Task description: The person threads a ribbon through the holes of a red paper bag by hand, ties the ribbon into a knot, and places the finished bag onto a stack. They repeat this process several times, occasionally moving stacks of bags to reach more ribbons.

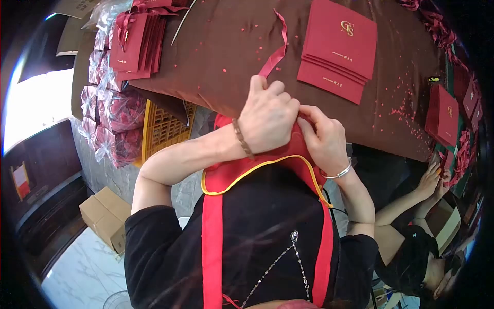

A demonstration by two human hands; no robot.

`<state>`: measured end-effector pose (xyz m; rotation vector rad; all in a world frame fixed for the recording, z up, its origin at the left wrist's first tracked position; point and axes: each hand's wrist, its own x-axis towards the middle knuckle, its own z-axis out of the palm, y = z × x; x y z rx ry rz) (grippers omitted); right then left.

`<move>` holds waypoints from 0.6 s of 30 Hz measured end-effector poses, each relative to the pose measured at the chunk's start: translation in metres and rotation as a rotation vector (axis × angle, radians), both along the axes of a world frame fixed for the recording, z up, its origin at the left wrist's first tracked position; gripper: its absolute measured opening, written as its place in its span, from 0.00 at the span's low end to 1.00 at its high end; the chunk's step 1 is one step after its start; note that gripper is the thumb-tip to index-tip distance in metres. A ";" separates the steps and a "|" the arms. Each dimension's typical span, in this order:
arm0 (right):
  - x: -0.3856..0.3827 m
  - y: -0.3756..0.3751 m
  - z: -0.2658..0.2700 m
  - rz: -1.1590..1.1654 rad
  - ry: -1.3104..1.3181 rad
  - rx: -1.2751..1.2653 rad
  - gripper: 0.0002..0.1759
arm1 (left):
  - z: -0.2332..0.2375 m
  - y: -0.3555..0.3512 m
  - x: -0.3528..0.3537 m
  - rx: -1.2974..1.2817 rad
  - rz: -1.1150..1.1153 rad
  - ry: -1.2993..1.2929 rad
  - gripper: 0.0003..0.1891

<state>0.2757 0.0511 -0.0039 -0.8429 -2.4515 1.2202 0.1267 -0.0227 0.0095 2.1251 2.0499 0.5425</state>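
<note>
My left hand [270, 110], with a brown beaded bracelet on its wrist, is closed at the table's near edge. A dark red ribbon [275, 59] runs out from under its knuckles, and its loose end lies away from me on the cloth. My right hand [324, 136], wearing a silver bangle, touches the left one. Its thumb and forefinger are pinched together, and what they hold is hidden. Just below both hands is my red apron [257, 160] with yellow trim. Beyond them lies a stack of flat red paper bags [339, 46] with gold lettering.
A brown tablecloth [221, 46] carries scattered red bits. Ribboned red bags [136, 44] stand at the far left, above plastic-wrapped bundles [123, 110] and a yellow crate [167, 126]. A cardboard box [106, 216] sits on the floor. At right, another person's hands [435, 180] work near red bags [443, 116].
</note>
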 end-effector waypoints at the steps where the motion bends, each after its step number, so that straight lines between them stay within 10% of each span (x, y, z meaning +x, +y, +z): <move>1: 0.001 0.000 0.001 -0.020 0.025 0.001 0.08 | 0.000 -0.001 -0.002 -0.018 0.011 -0.016 0.04; 18: 0.006 0.007 -0.001 0.055 0.042 -0.011 0.08 | 0.001 -0.005 -0.012 0.110 0.068 -0.080 0.11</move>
